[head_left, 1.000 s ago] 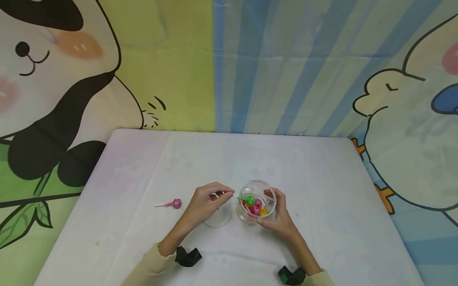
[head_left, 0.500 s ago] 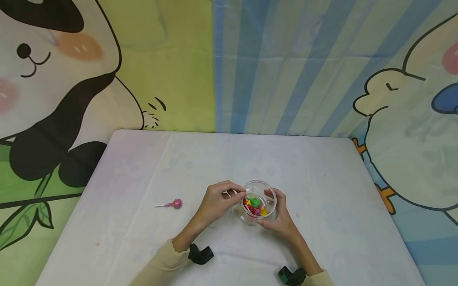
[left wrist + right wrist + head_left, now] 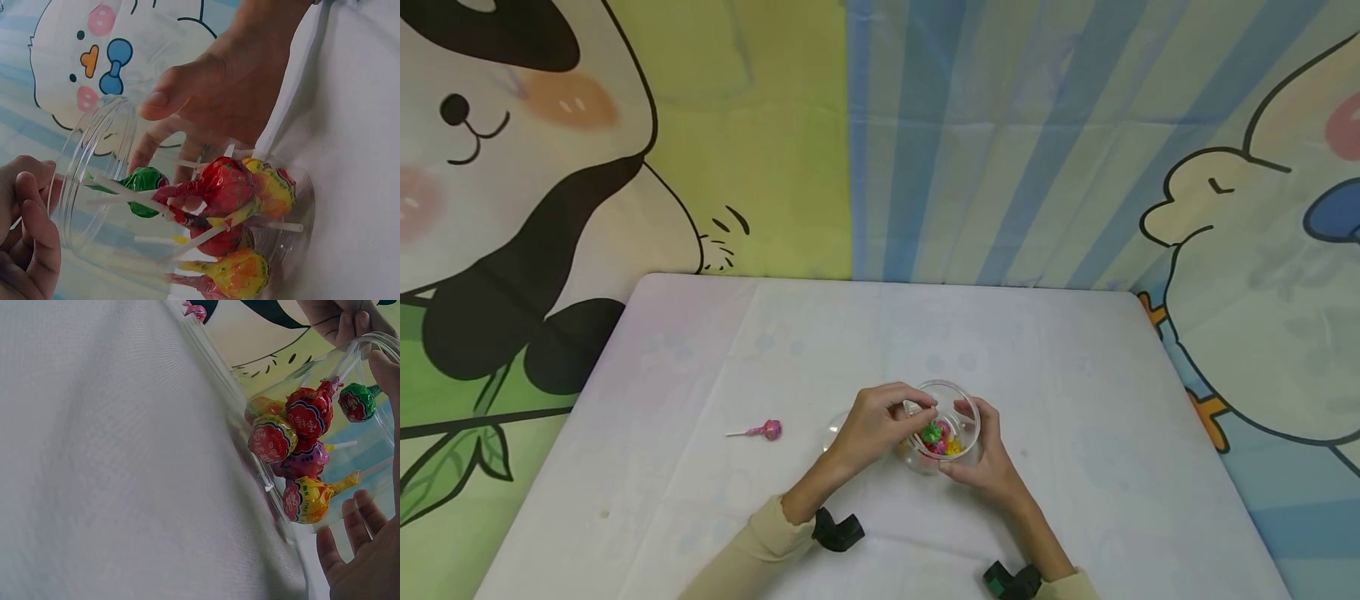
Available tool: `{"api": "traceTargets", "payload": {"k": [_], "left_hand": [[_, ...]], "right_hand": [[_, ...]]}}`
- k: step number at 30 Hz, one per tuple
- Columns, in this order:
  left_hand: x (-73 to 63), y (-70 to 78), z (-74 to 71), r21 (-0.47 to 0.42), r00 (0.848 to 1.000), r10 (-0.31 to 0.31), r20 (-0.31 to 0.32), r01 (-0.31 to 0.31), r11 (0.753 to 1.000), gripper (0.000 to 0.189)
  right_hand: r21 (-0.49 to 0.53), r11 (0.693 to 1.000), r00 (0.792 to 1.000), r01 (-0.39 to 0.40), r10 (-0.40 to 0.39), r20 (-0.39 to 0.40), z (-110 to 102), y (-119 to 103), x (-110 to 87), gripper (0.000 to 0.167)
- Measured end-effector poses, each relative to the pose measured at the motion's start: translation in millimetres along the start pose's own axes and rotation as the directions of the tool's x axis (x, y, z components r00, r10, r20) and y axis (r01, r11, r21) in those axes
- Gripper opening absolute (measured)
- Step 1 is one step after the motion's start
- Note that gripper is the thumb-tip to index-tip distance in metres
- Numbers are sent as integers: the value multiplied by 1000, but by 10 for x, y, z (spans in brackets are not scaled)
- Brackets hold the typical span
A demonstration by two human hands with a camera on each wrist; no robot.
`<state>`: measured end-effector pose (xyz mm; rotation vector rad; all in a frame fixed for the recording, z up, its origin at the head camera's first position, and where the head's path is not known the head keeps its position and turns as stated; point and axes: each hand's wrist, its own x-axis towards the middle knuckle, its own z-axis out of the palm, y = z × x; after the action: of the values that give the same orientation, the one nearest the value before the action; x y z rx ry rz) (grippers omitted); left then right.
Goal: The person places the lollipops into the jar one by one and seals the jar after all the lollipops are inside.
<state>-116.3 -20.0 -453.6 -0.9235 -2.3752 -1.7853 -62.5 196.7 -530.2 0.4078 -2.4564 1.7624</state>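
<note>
A clear jar stands at the middle of the white table, holding several wrapped lollipops, among them a red one and a yellow one. The right hand grips the jar from the right, thumb and fingers spread around its wall. At the jar's mouth the left hand pinches a green lollipop by its stick; the candy end is inside, above the others in the head view. The left fingertips partly cover the stick's end. In the right wrist view the green lollipop is apart from the pile.
A pink lollipop lies on the table to the left, its stick pointing left. A clear round lid lies partly hidden behind the left hand. A patterned cloth hangs beyond the table's far edge.
The left hand has moved right to the jar's mouth, and the green lollipop has gone from the rim down into the jar. The right hand and jar have stayed in place.
</note>
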Motion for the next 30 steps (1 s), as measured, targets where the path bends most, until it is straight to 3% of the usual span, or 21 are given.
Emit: {"api": "traceTargets", "payload": {"k": [7, 11, 20, 23, 26, 30], "left_hand": [[26, 4, 47, 105, 999, 4, 41, -8, 994, 12], [33, 6, 53, 126, 997, -24, 74, 15, 992, 11], [39, 11, 70, 243, 998, 12, 56, -25, 970, 12], [31, -1, 67, 220, 998, -2, 57, -11, 975, 16], [11, -7, 34, 112, 998, -25, 59, 18, 994, 26], [-39, 14, -97, -3, 999, -35, 40, 35, 999, 39]], "right_hand": [[0, 1000, 1000, -11, 11, 6, -4, 4, -16, 99], [0, 1000, 1000, -11, 11, 3, -7, 13, -17, 100], [-15, 1000, 1000, -22, 22, 3, -9, -6, -6, 99], [-21, 999, 999, -32, 32, 5, -10, -21, -1, 99], [-23, 999, 999, -40, 40, 3, -11, -26, 2, 99], [2, 1000, 1000, -16, 16, -1, -4, -13, 5, 100]]}}
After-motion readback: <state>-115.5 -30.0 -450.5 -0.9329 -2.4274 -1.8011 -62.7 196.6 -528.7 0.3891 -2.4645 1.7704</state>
